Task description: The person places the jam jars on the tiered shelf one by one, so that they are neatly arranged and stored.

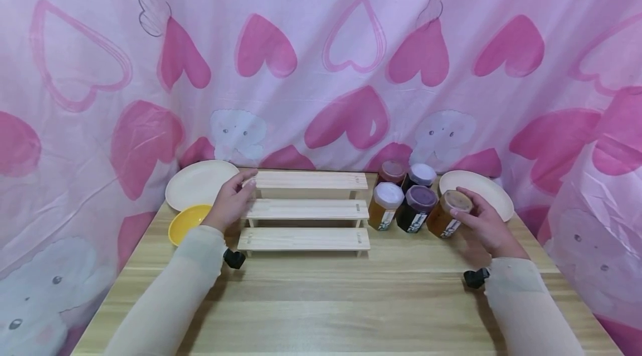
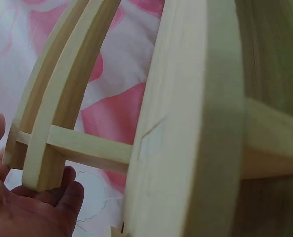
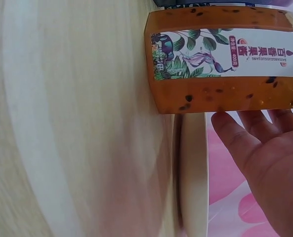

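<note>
A three-tier wooden rack stands on the table, its boards stepping up toward the curtain. My left hand is at the left end of its top board, fingers curved round the board ends in the left wrist view. My right hand grips an amber jam jar near its lid, the thumb on the near side and fingers behind. Dark seeds and a label with leaves show on this jar in the right wrist view, its base close over the table. Beside it stand a purple-lidded jar and a white-lidded amber jar.
Two more jars, one reddish and one white-lidded, stand behind. A cream plate lies beyond my right hand. Another cream plate and a yellow bowl are at the left. A pink heart-print curtain hangs round the table.
</note>
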Action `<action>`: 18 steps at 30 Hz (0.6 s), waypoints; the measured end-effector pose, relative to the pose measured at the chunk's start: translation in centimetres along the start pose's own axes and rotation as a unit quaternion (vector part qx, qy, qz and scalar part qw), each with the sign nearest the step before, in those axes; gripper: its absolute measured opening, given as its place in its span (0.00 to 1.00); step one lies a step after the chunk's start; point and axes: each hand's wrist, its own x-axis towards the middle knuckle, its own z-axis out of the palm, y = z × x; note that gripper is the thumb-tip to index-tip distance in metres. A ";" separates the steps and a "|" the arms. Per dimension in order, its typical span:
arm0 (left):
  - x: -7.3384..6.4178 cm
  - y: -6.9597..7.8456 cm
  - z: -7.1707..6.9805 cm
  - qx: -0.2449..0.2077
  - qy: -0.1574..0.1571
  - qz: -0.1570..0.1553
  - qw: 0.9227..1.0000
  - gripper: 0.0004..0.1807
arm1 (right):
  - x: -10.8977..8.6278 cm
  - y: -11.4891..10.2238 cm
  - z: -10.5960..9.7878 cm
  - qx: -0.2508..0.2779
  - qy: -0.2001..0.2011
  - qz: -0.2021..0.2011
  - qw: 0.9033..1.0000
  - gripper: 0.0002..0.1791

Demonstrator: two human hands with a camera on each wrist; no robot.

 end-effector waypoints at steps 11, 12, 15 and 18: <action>0.7 -0.7 0.3 -0.050 0.005 -0.064 0.997 0.26 | 0.1 0.2 0.1 0.035 -0.004 -0.015 0.999 0.34; 0.7 -0.7 0.3 -0.059 0.005 -0.066 0.996 0.26 | 0.1 0.3 0.1 0.037 -0.005 -0.020 0.999 0.33; 0.8 -0.7 0.5 -0.084 0.006 -0.074 0.994 0.25 | 0.0 0.3 0.1 0.025 -0.008 -0.017 1.000 0.33; 0.9 -0.6 0.7 -0.099 0.010 -0.081 0.992 0.24 | 0.0 0.5 0.0 0.014 -0.009 -0.004 1.000 0.33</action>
